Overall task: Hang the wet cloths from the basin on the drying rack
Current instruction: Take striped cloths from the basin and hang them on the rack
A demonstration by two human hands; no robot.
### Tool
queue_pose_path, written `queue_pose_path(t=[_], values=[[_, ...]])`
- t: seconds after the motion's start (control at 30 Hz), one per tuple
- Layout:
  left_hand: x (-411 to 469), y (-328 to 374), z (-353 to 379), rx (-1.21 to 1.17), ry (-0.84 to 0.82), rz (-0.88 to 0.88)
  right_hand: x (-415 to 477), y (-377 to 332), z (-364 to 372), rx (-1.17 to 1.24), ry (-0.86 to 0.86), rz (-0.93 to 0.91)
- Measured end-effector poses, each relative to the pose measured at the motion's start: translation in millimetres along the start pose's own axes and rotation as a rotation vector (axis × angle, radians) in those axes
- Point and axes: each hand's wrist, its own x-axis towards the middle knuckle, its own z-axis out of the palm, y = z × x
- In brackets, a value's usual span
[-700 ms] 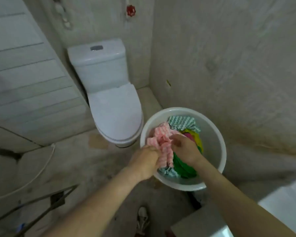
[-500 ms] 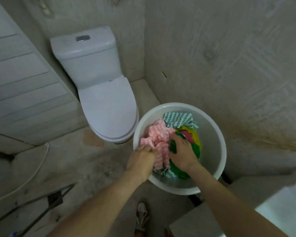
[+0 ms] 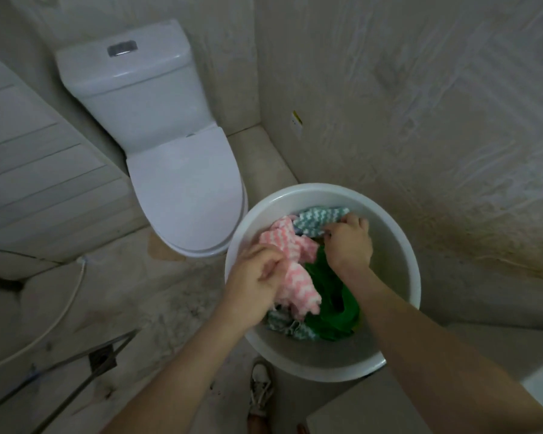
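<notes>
Limp, sodden, likely drip-heavy — grip bunched folds: pink cloth (image 3: 282, 245) clenched in left hand (image 3: 254, 277) at nine o'clock in basin (image 3: 392, 264), teal cloth (image 3: 314, 219) pinched by right hand (image 3: 348, 242) at twelve.

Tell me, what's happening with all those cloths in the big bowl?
A person is picking cloths out of a white basin on the bathroom floor, beside the toilet. The left hand grips the pink cloth, and the right hand grabs the teal cloth at the far side. A green cloth lies underneath. None has left the basin yet.
</notes>
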Motion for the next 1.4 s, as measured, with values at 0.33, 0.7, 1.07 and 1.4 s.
queue_pose_path(t=[0.33, 0.7, 1.07, 1.4], values=[[55.8, -28.7, 18.1, 0.200, -0.091, -0.327, -46.4, 4.6, -59.1, 1.840, -0.085, 0.466], [29.0, 21.8, -1.6, -0.366, 0.159, -0.427, -75.5, -7.4, -68.7, 2.124, -0.358, 0.646], [-0.8, 64.3, -54.8, -0.743, 0.040, -0.401, -94.3, -37.9, -103.3, 0.869, 0.071, -0.193], [-1.9, 51.7, -22.7, -0.006, -0.029, -0.325, -110.6, -44.2, -123.0, 0.969, 0.119, -0.197]])
